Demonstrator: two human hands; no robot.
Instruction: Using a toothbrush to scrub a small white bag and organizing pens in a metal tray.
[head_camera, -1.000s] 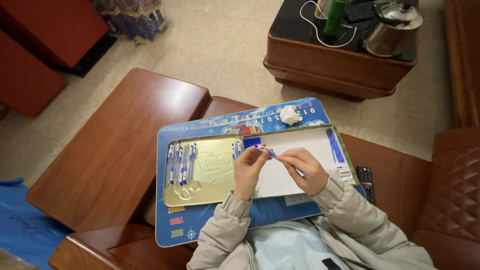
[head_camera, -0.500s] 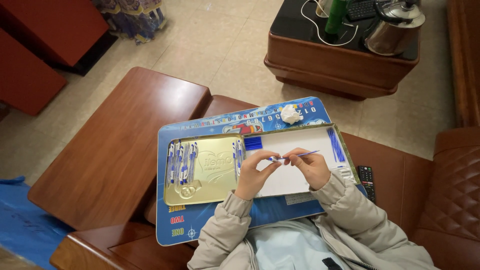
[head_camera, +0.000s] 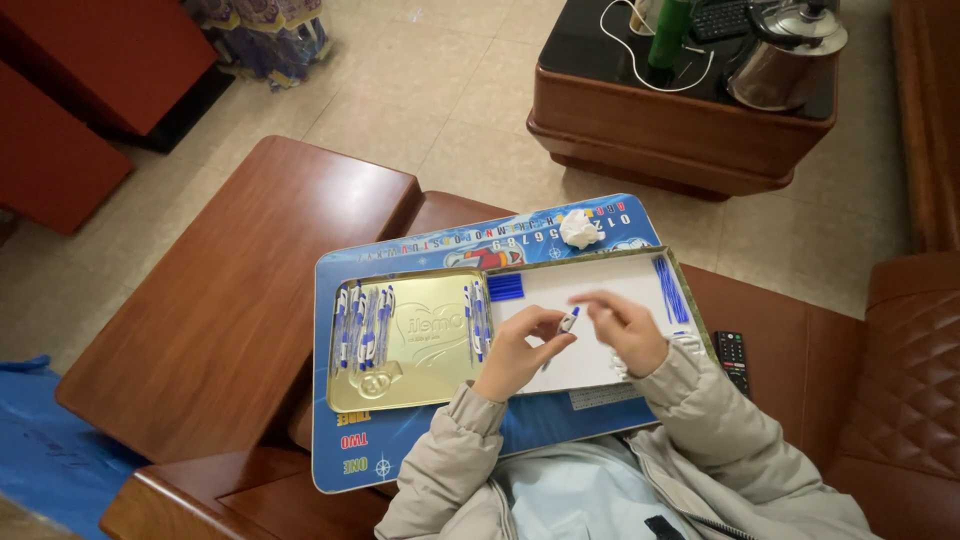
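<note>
Left hand: the left hand (head_camera: 515, 350) grips a pen (head_camera: 566, 324) between thumb and fingertips, over the white tray.
Pen: short plastic barrel, white body with a blue tip, tilted up and to the right; its lower part is hidden by the fingers.
Right hand: the right hand (head_camera: 628, 325) hovers just right of the pen, fingers loosely spread and blurred; whether it holds anything cannot be told.
White tray: the white tray (head_camera: 600, 280) is a shallow rectangle with a smooth matte floor and an olive rim.
Blue refills, left: a small bundle of thin blue rods (head_camera: 505, 287) lies flat in the tray's upper left corner.
Blue refills, right: a longer bundle of blue rods (head_camera: 670, 290) lies slanted along the tray's right edge.
Gold tin lid: the gold tin lid (head_camera: 420, 350) is glossy embossed metal with rounded corners, touching the tray's left side.
Finished pens: two groups of blue-and-white pens (head_camera: 362, 325) lie side by side in the lid, one at its left, one at its right edge.
Lap board: the blue printed board (head_camera: 345, 455) carries lid and tray, and rests on the brown wooden counter (head_camera: 230, 300).
Tissue: a crumpled white tissue (head_camera: 580, 228) sits on the board's far edge.
Remote: a black remote control (head_camera: 732, 358) lies just right of the board.
Far table: a dark wooden table (head_camera: 680, 130) holds a steel kettle (head_camera: 785, 55), a green bottle (head_camera: 670, 32) and a white cable.
Sleeves: padded beige jacket sleeves hide the board's near edge.
</note>
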